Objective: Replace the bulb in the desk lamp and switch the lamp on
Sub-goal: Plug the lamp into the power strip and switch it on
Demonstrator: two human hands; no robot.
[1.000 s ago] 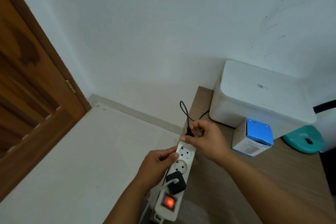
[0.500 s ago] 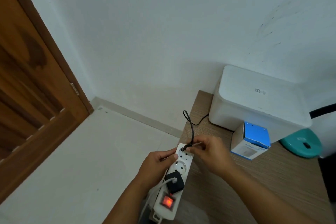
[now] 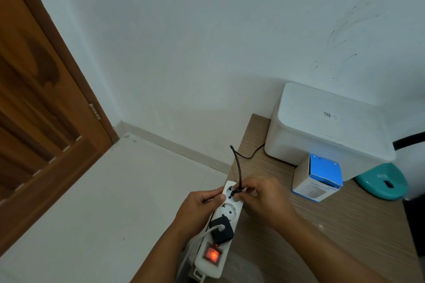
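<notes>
Two hands met at the power strip (image 3: 226,211) on the worktop (image 3: 322,225) edge: right hand (image 3: 262,195) pinching the black plug (image 3: 235,191) directly over the strip's far-end socket, left hand (image 3: 200,205) clasping the strip's side, cord (image 3: 236,167) rising away.

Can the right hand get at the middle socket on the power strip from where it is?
Probably yes. The right hand holds the black plug at the end socket, and the middle socket next to it lies open, between the left hand's thumb and the black adapter.
</notes>
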